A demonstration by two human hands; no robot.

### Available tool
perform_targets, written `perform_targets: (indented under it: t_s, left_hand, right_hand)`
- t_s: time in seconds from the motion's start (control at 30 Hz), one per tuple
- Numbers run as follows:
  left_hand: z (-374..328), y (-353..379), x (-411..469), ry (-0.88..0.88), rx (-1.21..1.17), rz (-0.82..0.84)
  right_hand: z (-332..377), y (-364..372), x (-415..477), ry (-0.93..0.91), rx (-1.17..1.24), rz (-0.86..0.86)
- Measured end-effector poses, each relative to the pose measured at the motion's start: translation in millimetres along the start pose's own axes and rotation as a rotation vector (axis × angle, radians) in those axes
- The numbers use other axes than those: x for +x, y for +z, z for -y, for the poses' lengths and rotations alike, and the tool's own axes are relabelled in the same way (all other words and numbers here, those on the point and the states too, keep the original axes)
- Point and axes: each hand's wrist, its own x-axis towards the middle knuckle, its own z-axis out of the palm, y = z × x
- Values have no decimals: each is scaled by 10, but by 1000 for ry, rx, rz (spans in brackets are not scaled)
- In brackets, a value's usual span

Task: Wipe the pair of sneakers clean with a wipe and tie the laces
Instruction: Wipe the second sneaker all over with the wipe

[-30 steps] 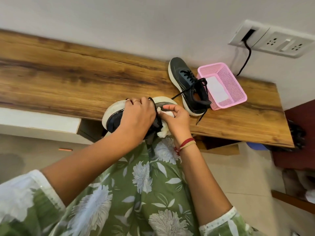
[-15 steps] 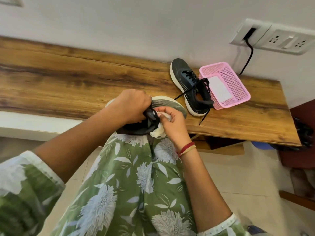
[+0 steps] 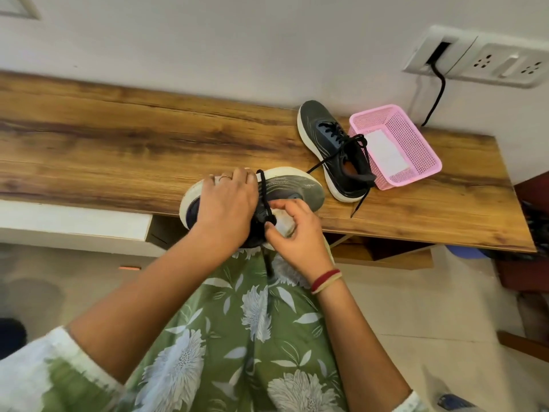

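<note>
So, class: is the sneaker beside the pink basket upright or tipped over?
Upright: the sneaker rests on its white sole on the wooden desk, its opening facing up.

Head-worn view, steeply downward, seemingly close.

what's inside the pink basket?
One flat white sheet lies on the basket floor; nothing else shows. The sneaker and the left mesh wall hide the floor's left edge.

We had open tabletop (image 3: pixel 118 138) across the left, 1 second sneaker (image 3: pixel 332 150) and pink basket (image 3: pixel 416 144) blocking the right, wall (image 3: pixel 237 40) behind.
</note>
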Motion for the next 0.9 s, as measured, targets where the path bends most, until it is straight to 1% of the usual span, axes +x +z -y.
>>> perform_targets:
  t_s: [0.07, 0.17, 0.2, 0.27, 0.33, 0.4, 0.47, 0.57, 0.67, 0.7, 0.77, 0.8, 0.83, 0.87, 0.9]
  left_hand:
    - [-103, -16, 25, -22, 17, -30]
    - [-155, -10, 10, 18, -8, -85]
    - [-150, 22, -19, 26, -22, -110]
    - [-111, 98, -90, 38, -43, -184]
    - [-70, 179, -113, 67, -82, -268]
    - [-38, 218, -85, 132, -84, -320]
    - [-10, 207, -23, 172, -68, -339]
    - [46, 202, 75, 236, -54, -306]
    - [79, 178, 123, 271, -51, -220]
    - [77, 169, 126, 274, -84, -203]
    - [73, 89, 85, 263, -186, -204]
    - [76, 32, 73, 230, -227, -231]
    - [68, -10, 71, 187, -240, -219]
    - [54, -33, 75, 148, -242, -212]
    - [36, -58, 85, 114, -222, -168]
  right_hand:
    - [14, 31, -12, 56, 68, -75]
    - [1, -71, 31, 235, 365, -168]
    - [-19, -134, 63, 278, 421, -195]
    - [-63, -233, 137, 323, 425, -263]
    - [-77, -248, 204, 338, 377, -316]
    - [-31, -183, 232, 318, 311, -294]
    - [64, -102, 220, 281, 298, -254]
    - [192, -68, 145, 226, 370, -233]
    - [230, -106, 81, 196, 347, -179]
    - [224, -130, 73, 202, 352, -148]
    - [197, -209, 76, 247, 452, -93]
    - [171, -252, 83, 278, 511, -93]
    - [137, -292, 96, 305, 540, -126]
    - [106, -323, 114, 329, 546, -180]
    - [65, -335, 136, 356, 549, -237]
